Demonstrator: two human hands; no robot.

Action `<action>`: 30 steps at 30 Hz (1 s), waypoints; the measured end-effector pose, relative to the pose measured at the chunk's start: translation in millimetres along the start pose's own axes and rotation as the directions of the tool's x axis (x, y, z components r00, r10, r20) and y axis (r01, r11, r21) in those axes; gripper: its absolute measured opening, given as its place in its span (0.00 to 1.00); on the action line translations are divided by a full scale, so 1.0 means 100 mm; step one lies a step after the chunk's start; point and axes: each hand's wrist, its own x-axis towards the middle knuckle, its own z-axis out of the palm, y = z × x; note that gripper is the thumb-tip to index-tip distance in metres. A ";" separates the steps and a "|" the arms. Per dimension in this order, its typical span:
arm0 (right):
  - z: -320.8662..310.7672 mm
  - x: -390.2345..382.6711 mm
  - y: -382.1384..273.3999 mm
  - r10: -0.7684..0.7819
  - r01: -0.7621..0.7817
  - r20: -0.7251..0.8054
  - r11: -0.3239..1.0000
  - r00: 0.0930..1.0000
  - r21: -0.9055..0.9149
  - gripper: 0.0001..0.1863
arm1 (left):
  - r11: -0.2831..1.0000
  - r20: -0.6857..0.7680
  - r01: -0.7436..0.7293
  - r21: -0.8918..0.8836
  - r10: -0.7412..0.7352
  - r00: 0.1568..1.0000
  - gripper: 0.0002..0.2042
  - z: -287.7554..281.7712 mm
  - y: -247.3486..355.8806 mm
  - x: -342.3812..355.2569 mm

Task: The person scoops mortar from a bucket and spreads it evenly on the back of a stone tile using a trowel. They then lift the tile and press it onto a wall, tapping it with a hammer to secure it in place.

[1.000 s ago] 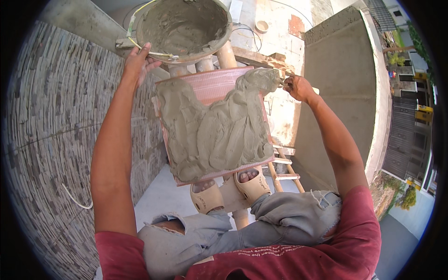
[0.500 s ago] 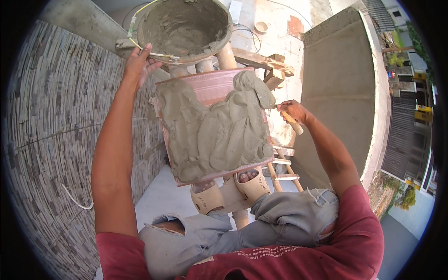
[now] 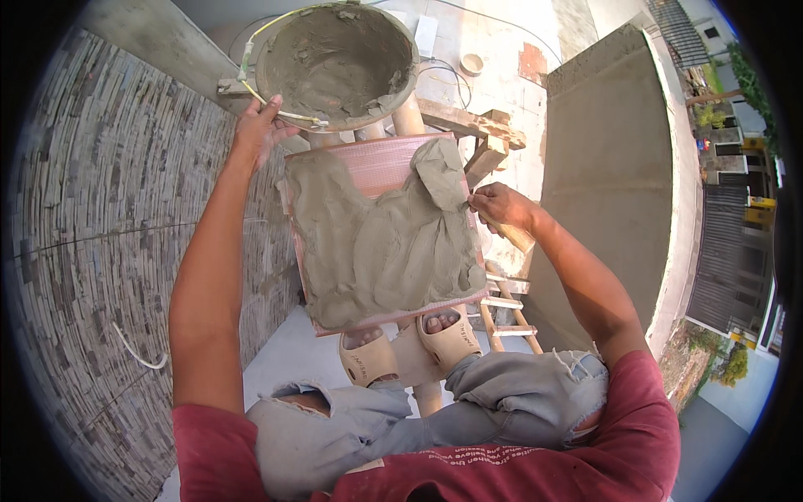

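Observation:
A reddish tile [image 3: 381,163] lies in front of me, its back mostly covered with wet grey mortar [image 3: 376,251]. My right hand [image 3: 502,207] grips a trowel by its wooden handle [image 3: 514,238]; the mortar-coated blade [image 3: 443,180] rests on the mortar near the tile's upper right corner. Beyond the tile stands a round bucket [image 3: 410,88] with mortar inside. My left hand [image 3: 261,132] is at the bucket's near left side, its fingers closed at the yellow-and-white handle [image 3: 294,115]. The undersides of those fingers are partly hidden.
On the left runs a wall of thin stone strips [image 3: 125,184]. A rendered grey wall [image 3: 611,167] stands at right. Bamboo poles and wooden beams [image 3: 468,120] support the bucket; a bamboo ladder [image 3: 506,305] leans below right. My sandalled feet [image 3: 368,356] are close under the tile.
My right hand and the trowel have moved left, bringing the blade further over the mortar. My left hand stays by the bucket handle. The whole view has shifted slightly.

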 end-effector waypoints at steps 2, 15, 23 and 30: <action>-0.14 -0.07 -0.15 -0.113 0.116 0.082 0.993 0.990 -0.029 0.17 | 0.999 0.024 0.015 0.049 -0.016 1.000 0.19 -0.03 -0.05 -0.07; -0.68 -0.33 -1.16 -0.570 0.080 -0.364 0.608 0.736 -0.790 0.13 | 0.982 0.091 -0.047 0.182 0.031 0.995 0.24 0.39 -0.04 -0.60; -0.02 0.36 -0.76 -0.605 0.278 -0.396 0.728 0.691 -0.627 0.19 | 0.975 0.056 0.025 0.220 -0.038 0.998 0.22 0.37 0.17 -0.38; 0.26 1.07 -0.52 -0.746 0.408 -0.425 0.647 0.513 -0.644 0.15 | 0.983 0.004 0.121 0.136 -0.123 0.992 0.20 0.03 0.14 -0.01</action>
